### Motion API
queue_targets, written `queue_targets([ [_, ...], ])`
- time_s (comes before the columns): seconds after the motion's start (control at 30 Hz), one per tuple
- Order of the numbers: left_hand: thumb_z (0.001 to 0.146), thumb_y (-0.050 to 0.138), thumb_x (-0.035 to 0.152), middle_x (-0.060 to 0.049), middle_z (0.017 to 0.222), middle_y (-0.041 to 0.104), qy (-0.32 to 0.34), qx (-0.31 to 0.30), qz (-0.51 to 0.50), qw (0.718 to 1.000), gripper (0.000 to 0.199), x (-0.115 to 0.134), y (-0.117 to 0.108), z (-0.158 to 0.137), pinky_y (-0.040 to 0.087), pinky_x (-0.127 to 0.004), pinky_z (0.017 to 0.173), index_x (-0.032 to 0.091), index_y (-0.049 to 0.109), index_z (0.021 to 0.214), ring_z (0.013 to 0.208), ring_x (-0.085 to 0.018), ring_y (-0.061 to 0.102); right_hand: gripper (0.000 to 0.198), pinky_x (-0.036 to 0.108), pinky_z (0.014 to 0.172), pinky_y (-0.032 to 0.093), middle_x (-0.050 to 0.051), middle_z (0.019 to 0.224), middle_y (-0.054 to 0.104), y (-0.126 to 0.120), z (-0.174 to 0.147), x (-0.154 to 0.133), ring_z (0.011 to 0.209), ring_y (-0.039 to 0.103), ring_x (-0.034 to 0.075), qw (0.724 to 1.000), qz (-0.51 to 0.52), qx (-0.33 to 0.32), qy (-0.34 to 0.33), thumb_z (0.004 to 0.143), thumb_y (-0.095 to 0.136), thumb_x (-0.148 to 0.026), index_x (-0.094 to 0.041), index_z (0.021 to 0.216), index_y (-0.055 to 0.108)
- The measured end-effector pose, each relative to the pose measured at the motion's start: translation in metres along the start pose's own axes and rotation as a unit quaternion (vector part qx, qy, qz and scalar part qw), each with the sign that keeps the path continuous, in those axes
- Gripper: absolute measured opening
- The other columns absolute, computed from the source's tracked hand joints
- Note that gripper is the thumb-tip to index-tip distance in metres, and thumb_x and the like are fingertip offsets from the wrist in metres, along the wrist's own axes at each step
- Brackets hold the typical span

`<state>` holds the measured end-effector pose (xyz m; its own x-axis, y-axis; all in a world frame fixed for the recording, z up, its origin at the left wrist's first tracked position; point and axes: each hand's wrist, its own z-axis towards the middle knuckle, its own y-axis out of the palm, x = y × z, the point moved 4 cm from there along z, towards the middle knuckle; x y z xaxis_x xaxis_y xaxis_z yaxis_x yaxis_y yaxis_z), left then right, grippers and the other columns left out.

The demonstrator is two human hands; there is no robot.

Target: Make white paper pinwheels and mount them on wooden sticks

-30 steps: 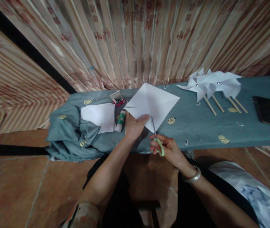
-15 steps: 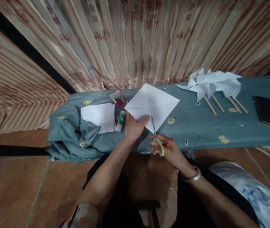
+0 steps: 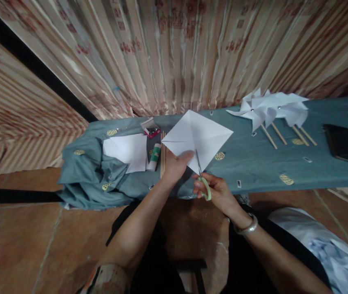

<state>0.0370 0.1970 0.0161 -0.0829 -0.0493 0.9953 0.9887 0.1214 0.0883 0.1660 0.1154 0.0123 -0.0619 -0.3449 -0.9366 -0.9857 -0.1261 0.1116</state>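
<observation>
A creased white square of paper (image 3: 203,132) is held corner-down above the cloth, with a slit running in from its left corner. My left hand (image 3: 176,164) grips its lower left edge, thumb on top and fingers hidden beneath. Green-handled scissors (image 3: 205,188) are in my right hand (image 3: 217,191), their blades at the bottom corner along the crease. Left of the paper lie thin wooden sticks (image 3: 163,153), a green and white glue stick (image 3: 155,157), a small open box of metal pins (image 3: 151,130) and a stack of white paper (image 3: 128,149).
Several white paper pinwheels (image 3: 272,108) on wooden sticks lie at the right back of the cloth-covered table (image 3: 253,167). A black phone (image 3: 344,143) rests farther right. A pleated curtain (image 3: 174,61) hangs behind the table. Bunched cloth (image 3: 82,171) covers the left end.
The view has shifted slightly. The paper sits a touch lower and to the right relative to the table; both hands keep the same hold, with scissors still at the bottom corner.
</observation>
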Motion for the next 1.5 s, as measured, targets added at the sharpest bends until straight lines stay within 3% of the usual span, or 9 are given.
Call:
queue_targets([
  [0.43, 0.064, 0.072, 0.023, -0.007, 0.09, 0.073, 0.008, -0.004, -0.008, 1.0, 0.024, 0.008, 0.002, -0.003, 0.054, -0.034, 0.079, 0.018, 0.067, 0.087, 0.082, -0.022, 0.068, 0.046, 0.022, 0.043, 0.045, -0.002, 0.058, 0.062, -0.001, 0.001, -0.002, 0.045, 0.054, 0.009, 1.0, -0.004, -0.011, -0.008, 0.059, 0.078, -0.059, -0.018, 0.078, 0.067],
  [0.7, 0.064, 0.071, 0.026, -0.004, 0.077, 0.071, -0.006, -0.01, -0.023, 1.0, 0.02, 0.005, 0.002, -0.004, 0.053, -0.031, 0.067, 0.017, 0.066, 0.081, 0.068, -0.018, 0.065, 0.046, 0.02, 0.044, 0.044, -0.003, 0.058, 0.062, -0.002, 0.0, -0.001, 0.048, 0.055, 0.009, 1.0, -0.015, -0.018, -0.01, 0.062, 0.078, -0.057, -0.02, 0.072, 0.054],
  [0.9, 0.063, 0.071, 0.026, -0.006, 0.081, 0.072, -0.015, -0.005, -0.011, 1.0, 0.025, 0.004, 0.002, -0.003, 0.053, -0.03, 0.066, 0.016, 0.067, 0.085, 0.072, -0.019, 0.066, 0.05, 0.022, 0.044, 0.044, -0.005, 0.057, 0.061, 0.0, 0.0, -0.002, 0.047, 0.056, 0.011, 1.0, -0.013, -0.017, -0.006, 0.061, 0.079, -0.058, -0.021, 0.083, 0.052],
  [1.3, 0.066, 0.073, 0.028, -0.01, 0.094, 0.073, 0.0, 0.001, 0.023, 1.0, 0.029, -0.004, -0.005, 0.002, 0.054, -0.034, 0.078, 0.015, 0.07, 0.092, 0.085, -0.023, 0.068, 0.053, 0.02, 0.044, 0.043, -0.004, 0.059, 0.062, 0.0, 0.0, 0.001, 0.048, 0.056, 0.01, 1.0, -0.014, -0.025, 0.005, 0.063, 0.076, -0.061, -0.021, 0.083, 0.048],
  [1.5, 0.068, 0.071, 0.023, -0.009, 0.091, 0.074, 0.007, -0.012, 0.017, 1.0, 0.025, 0.002, -0.002, -0.002, 0.054, -0.032, 0.077, 0.014, 0.069, 0.091, 0.082, -0.021, 0.068, 0.052, 0.02, 0.042, 0.042, -0.005, 0.059, 0.062, 0.002, -0.001, -0.002, 0.047, 0.056, 0.01, 1.0, -0.016, -0.022, -0.006, 0.062, 0.078, -0.058, -0.022, 0.087, 0.05],
])
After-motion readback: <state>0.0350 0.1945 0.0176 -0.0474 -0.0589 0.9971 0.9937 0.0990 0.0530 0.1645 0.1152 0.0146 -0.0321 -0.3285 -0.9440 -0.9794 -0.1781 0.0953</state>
